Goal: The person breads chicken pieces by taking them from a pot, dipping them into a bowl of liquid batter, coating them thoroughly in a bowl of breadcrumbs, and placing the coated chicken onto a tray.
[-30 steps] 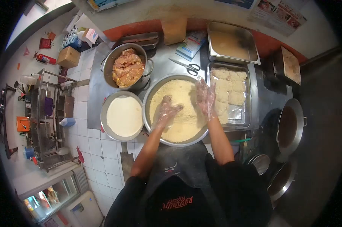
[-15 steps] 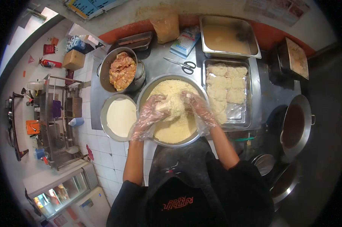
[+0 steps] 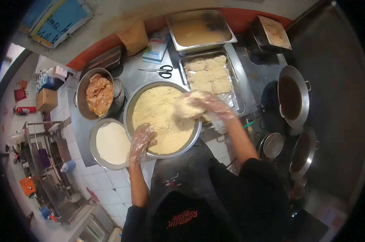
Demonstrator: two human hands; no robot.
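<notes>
A wide metal bowl (image 3: pixel 162 121) of pale yellow crumbs stands in front of me. My right hand (image 3: pixel 208 105), in a clear plastic glove, grips a crumb-coated piece (image 3: pixel 189 104) over the bowl's right side; both are blurred. My left hand (image 3: pixel 142 141), gloved too, rests at the bowl's lower left with its fingers apart and nothing in it. Behind and right of the bowl, a metal tray (image 3: pixel 236 89) bears several coated pieces (image 3: pixel 208 74) in rows. A bowl of white liquid (image 3: pixel 112 143) touches the crumb bowl's left side.
A pot of raw meat (image 3: pixel 99 95) stands at the back left. Scissors (image 3: pixel 160 71), a blue and white box (image 3: pixel 156 47) and a deep pan of liquid (image 3: pixel 200 33) lie farther back. Two woks (image 3: pixel 290 97) of dark liquid and a strainer (image 3: pixel 273 145) are at the right.
My hands have parted. The right one has lifted a coated piece toward the tray side, and the left one has moved to the bowl's near left edge. The view has swung right.
</notes>
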